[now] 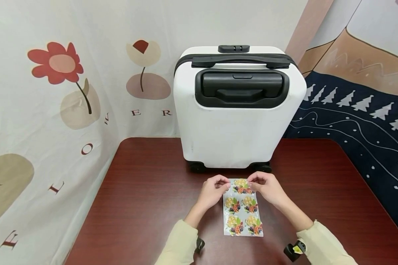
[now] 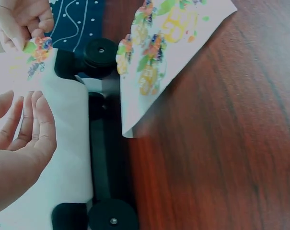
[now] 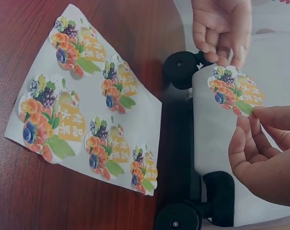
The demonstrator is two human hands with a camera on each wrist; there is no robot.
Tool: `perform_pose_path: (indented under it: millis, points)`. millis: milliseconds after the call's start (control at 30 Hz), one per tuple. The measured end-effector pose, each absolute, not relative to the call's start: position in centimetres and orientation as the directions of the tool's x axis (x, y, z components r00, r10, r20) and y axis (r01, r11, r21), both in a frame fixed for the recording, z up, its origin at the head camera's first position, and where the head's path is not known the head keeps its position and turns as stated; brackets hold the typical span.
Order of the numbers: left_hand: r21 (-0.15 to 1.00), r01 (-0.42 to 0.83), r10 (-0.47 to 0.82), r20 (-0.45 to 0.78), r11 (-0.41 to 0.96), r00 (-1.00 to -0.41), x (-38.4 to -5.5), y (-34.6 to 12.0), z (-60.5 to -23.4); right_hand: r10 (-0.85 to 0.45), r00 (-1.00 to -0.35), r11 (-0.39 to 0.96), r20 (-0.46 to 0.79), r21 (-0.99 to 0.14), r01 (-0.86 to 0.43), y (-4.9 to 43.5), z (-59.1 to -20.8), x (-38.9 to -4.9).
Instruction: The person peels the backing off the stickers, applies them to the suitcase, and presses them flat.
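A round fruit sticker [image 3: 228, 88], printed with grapes, orange fruit and yellow characters, is stretched between the two hands. My right hand [image 3: 269, 148] pinches its leaf-side edge between thumb and fingers. On the opposite edge, the thumb and fingertips of my left hand [image 2: 25, 139] grip its rim. Below them a white sticker sheet [image 3: 135, 115] lies on the table, bearing several more of these fruit stickers. In the head view both the left hand [image 1: 212, 191] and the right hand [image 1: 268, 187] are over the sheet's far end.
A white suitcase [image 1: 232, 136] stands upright on the dark red table [image 1: 146, 191] just beyond the hands, with black wheels [image 3: 179, 63] and a recessed black handle [image 1: 242, 84]. Printed cloth [image 1: 149, 22] hangs behind and on both sides.
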State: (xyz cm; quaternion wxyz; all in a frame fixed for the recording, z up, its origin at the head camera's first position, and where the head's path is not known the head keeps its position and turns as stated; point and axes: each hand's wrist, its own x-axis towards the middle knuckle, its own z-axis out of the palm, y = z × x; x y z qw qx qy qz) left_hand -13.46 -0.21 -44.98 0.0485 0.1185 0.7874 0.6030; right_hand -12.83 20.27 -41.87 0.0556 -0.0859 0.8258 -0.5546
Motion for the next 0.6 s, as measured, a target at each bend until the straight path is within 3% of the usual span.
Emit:
perform_pose_path:
  millis: [367,600]
  points:
    - [0.945,0.218,0.239,0.160,0.244,-0.958,-13.4,-0.5,-44.0,-0.232,-0.972,0.362,0.021,-0.926,-0.106,19.6,-41.3,-13.1]
    - [0.947,0.208,0.213,0.156,0.245,-0.964,-13.6,-0.7,-43.4,-0.233,-0.972,0.367,0.038,-0.922,-0.124,19.2,-40.6,-13.5]
